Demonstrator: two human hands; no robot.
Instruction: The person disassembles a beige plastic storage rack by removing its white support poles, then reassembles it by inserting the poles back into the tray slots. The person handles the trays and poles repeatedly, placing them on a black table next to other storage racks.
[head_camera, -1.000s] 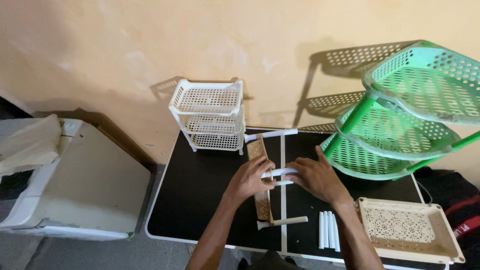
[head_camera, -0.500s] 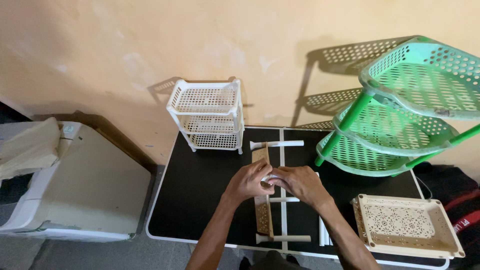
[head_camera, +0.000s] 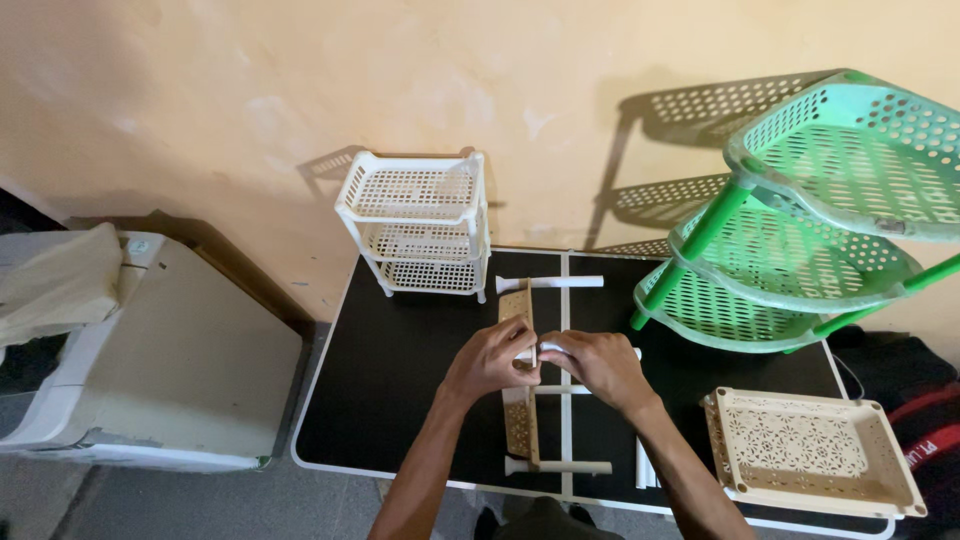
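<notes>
A beige perforated shelf tray (head_camera: 520, 425) stands on edge on the black table (head_camera: 400, 380), with white legs sticking out to the right: one at the far end (head_camera: 555, 283) and one near the front (head_camera: 560, 467). My left hand (head_camera: 492, 358) grips the tray's upper rim. My right hand (head_camera: 592, 365) holds a short white tube (head_camera: 551, 347) against the tray's side, touching my left fingers. Another white tube (head_camera: 556, 389) lies under my right hand.
A small white three-tier rack (head_camera: 420, 228) stands at the table's back left. A green three-tier corner rack (head_camera: 800, 230) fills the right side. A second beige tray (head_camera: 812, 450) lies flat at front right, with loose white tubes (head_camera: 645, 465) beside it. A white appliance (head_camera: 150, 370) sits left.
My right hand has slid left along the white tube until it meets my left hand at the tray. The view shifted slightly; the tray stays on edge.
</notes>
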